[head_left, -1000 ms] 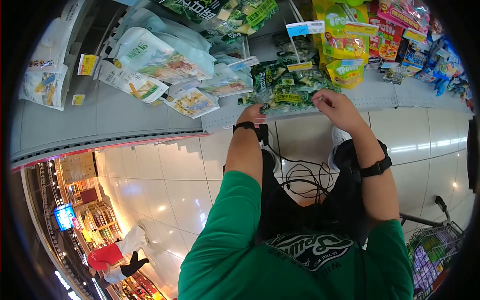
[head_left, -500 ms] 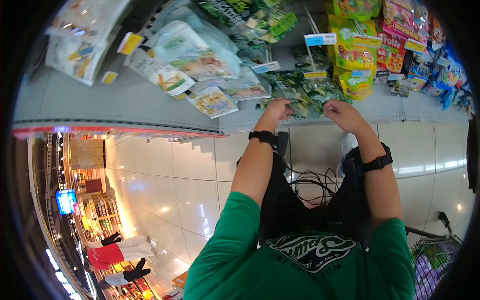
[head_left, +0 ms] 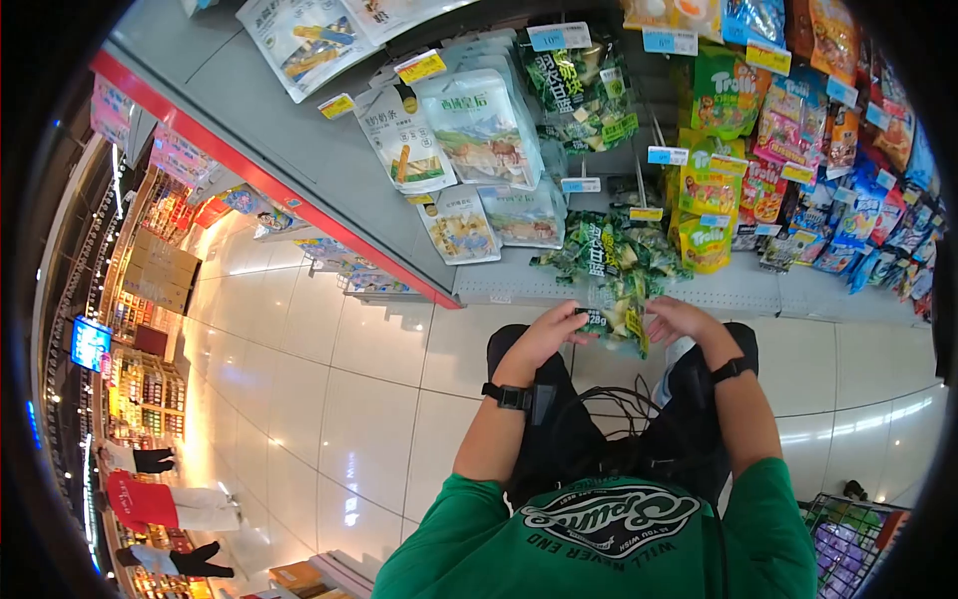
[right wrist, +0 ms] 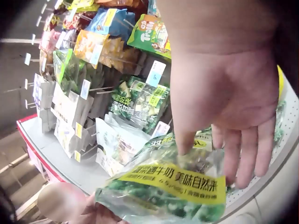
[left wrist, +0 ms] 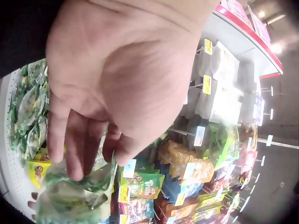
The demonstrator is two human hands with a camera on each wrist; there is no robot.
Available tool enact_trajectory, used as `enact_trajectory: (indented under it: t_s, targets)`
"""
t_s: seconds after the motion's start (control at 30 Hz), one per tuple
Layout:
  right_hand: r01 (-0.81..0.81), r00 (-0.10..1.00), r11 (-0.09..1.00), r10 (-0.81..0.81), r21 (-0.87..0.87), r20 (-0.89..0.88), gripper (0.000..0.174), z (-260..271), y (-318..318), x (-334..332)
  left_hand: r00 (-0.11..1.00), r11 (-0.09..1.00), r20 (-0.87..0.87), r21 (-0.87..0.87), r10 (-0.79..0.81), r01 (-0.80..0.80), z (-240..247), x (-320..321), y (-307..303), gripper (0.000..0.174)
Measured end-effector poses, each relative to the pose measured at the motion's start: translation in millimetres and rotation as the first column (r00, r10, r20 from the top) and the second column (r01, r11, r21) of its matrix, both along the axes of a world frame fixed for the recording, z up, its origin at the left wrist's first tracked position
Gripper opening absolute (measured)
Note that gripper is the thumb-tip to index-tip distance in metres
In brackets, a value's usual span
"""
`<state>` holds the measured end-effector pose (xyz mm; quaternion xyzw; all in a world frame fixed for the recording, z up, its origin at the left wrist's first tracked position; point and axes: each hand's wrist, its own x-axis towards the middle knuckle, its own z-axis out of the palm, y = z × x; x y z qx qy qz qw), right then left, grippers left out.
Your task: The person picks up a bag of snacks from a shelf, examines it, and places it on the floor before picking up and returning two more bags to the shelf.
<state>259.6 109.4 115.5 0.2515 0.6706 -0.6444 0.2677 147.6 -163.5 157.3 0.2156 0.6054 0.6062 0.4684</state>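
Between my two hands in the head view is a clear and green snack bag [head_left: 617, 304], held out in front of the shelf's edge. My left hand [head_left: 544, 337] pinches its lower corner; in the left wrist view the thumb [left wrist: 126, 150] and fingers meet at the bag's edge. On the other side is my right hand [head_left: 684, 317], its fingers fairly straight. In the right wrist view the right thumb [right wrist: 185, 140] overlaps the bag's top, above a yellow printed band, and the other fingers [right wrist: 247, 154] extend beside it. More of the same green bags [head_left: 654, 250] lie behind on the bottom shelf.
White milk-snack pouches [head_left: 484, 125] hang on the left, gummy-candy bags [head_left: 711, 190] on the right, with price tags [head_left: 667, 156] on hooks. A red-edged shelf [head_left: 269, 180] juts out at left. Cables [head_left: 614, 404] hang between the knees. A shopping cart [head_left: 843, 544] stands at lower right.
My hands have drawn back from the bags on the bottom shelf towards my body, bringing a snack bag out past the shelf's edge. The head view has shifted, showing more of the shelves.
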Motion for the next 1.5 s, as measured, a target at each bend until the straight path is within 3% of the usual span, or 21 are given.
enact_trajectory:
  t_s: [0.1,0.13,0.2,0.27,0.33,0.37,0.43,0.57,0.7,0.8,0.9,1.0,1.07,1.3,1.37,1.5]
  targets:
    - [0.246,0.962,0.967,-0.252,-0.060,-0.105,0.062,16.1,-28.2,17.6,0.999,0.995,-0.035,0.093,-0.018,0.021,-3.9,5.3,-9.1,0.021]
    - [0.249,0.960,0.967,-0.254,-0.053,-0.115,0.062,10.1,-30.2,20.8,0.999,0.994,-0.043,0.102,-0.021,0.025,-4.6,6.9,-11.2,0.021]
    - [0.325,0.912,0.882,-0.388,-0.341,-0.135,0.058,-8.7,-32.1,21.7,0.999,0.982,-0.032,0.186,0.035,-0.028,-9.1,6.3,-14.2,0.020]
    - [0.329,0.889,0.859,-0.422,-0.392,-0.180,0.051,9.8,-44.0,24.6,0.996,0.965,0.028,0.246,0.089,-0.093,-11.9,10.6,-13.4,0.018]
    - [0.342,0.781,0.714,-0.577,-0.610,-0.237,0.049,31.7,-58.7,29.9,0.985,0.941,0.101,0.295,0.141,-0.166,-13.7,15.4,-11.8,0.017]
    - [0.342,0.782,0.715,-0.576,-0.609,-0.238,0.049,37.6,-62.4,30.1,0.973,0.912,0.176,0.357,0.147,-0.202,-13.2,17.2,-10.9,0.016]
    - [0.307,0.788,0.564,-0.602,-0.767,-0.127,0.047,46.7,-64.5,26.1,0.957,0.874,0.248,0.418,0.150,-0.245,-7.7,20.3,-5.8,0.016]
    - [0.200,0.823,0.595,-0.533,-0.778,-0.197,0.043,40.1,-53.3,27.1,0.932,0.872,0.251,0.353,0.261,-0.340,-8.6,22.9,4.8,0.030]
    - [0.216,0.763,0.540,-0.613,-0.814,-0.205,0.047,22.3,-46.3,31.2,0.894,0.843,0.260,0.317,0.364,-0.435,-3.5,28.6,16.3,0.045]
    - [0.144,0.721,0.502,-0.643,-0.853,-0.257,0.041,3.7,-41.1,22.4,0.935,0.903,0.174,0.255,0.309,-0.345,5.7,32.2,24.3,0.046]
    - [0.260,0.654,0.501,-0.721,-0.826,-0.232,0.040,15.6,-41.5,23.3,0.963,0.923,0.068,0.275,0.260,-0.268,-22.2,21.8,30.4,0.050]
    - [0.345,0.661,0.497,-0.731,-0.797,-0.170,0.040,21.4,-37.4,31.2,0.964,0.917,0.101,0.299,0.245,-0.265,-10.8,24.2,34.0,0.052]
    - [0.263,0.688,0.554,-0.681,-0.790,-0.249,0.041,17.6,-31.7,33.8,0.966,0.918,0.122,0.303,0.229,-0.256,-5.3,24.4,36.8,0.052]
    - [0.292,0.684,0.573,-0.685,-0.766,-0.252,0.043,25.9,-30.5,31.1,0.924,0.891,0.266,0.290,0.275,-0.349,-15.6,19.5,47.1,0.050]
    - [0.300,0.797,0.644,-0.575,-0.704,-0.185,0.047,26.3,-26.2,31.6,0.926,0.896,0.250,0.276,0.283,-0.348,-19.8,16.0,47.5,0.049]
    - [0.285,0.830,0.701,-0.522,-0.653,-0.198,0.052,32.4,-25.7,34.5,0.935,0.894,0.234,0.302,0.266,-0.330,-22.3,13.7,49.1,0.049]
